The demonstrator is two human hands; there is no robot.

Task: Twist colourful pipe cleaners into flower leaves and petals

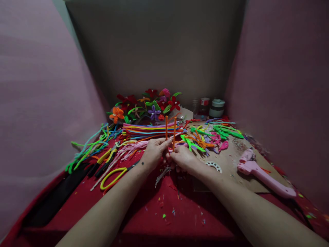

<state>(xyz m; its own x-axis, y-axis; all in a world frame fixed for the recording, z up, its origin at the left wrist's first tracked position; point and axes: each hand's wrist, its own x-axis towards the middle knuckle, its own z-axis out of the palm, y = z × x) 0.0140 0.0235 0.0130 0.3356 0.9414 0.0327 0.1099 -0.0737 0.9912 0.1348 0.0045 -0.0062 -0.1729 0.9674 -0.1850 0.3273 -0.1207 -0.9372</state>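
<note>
My left hand (153, 151) and my right hand (182, 158) meet at the middle of the red table (164, 209). Both pinch an orange pipe cleaner (174, 132) bent so that its two ends stand upright side by side. The fingers of each hand are closed on its lower part. Behind the hands lies a flat bundle of straight coloured pipe cleaners (150, 130). Pale pink pipe cleaners (128, 149) lie just left of my left hand.
Finished pipe-cleaner flowers (147, 104) stand at the back. Yellow-handled scissors (113, 175) and pliers (106, 156) lie left, loose green stems (87, 147) further left. A pink glue gun (262, 173) rests on cardboard (231, 161) at right, with bent scraps (210, 135) and two jars (216, 108) behind.
</note>
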